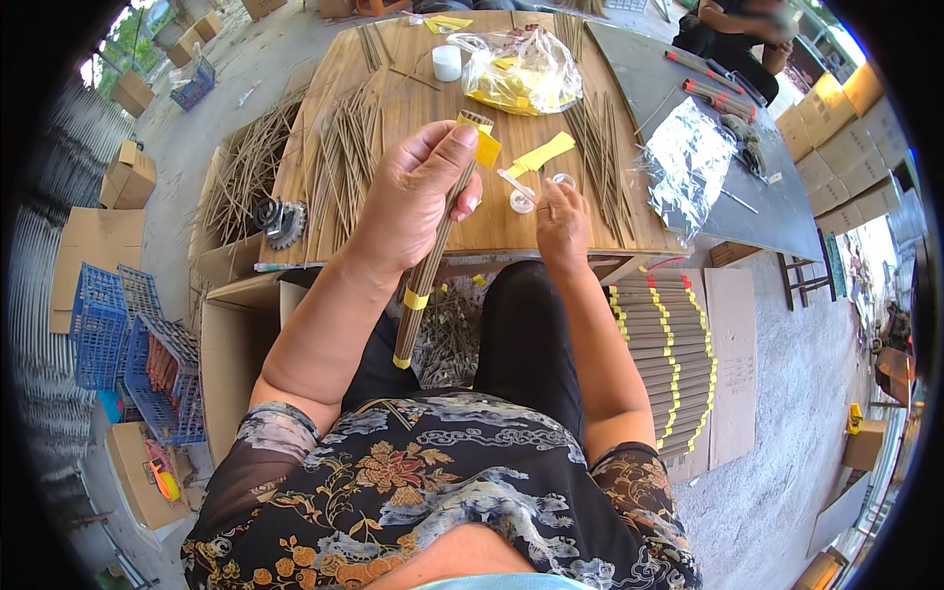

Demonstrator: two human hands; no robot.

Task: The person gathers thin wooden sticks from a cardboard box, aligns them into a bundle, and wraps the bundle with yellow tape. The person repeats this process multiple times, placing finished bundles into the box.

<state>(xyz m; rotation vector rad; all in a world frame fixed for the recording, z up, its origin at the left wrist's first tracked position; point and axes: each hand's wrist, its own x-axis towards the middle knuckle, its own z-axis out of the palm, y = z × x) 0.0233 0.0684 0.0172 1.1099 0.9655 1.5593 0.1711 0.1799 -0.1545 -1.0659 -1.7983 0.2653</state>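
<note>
My left hand is closed around a bundle of thin brown sticks, which tilts down toward my lap. Yellow paper bands wrap the bundle at its middle and lower end. At its top, a yellow paper strip is pinched under my thumb, its loose end sticking out to the right. My right hand grips a small pale flat stick just above a small clear round dish. Beside that hand lie several loose yellow paper strips.
Loose brown sticks lie on the wooden table. Behind are a white cup and a plastic bag of yellow paper. Crumpled foil sits at right. Banded bundles rest on cardboard beside my right leg. Another person sits far right.
</note>
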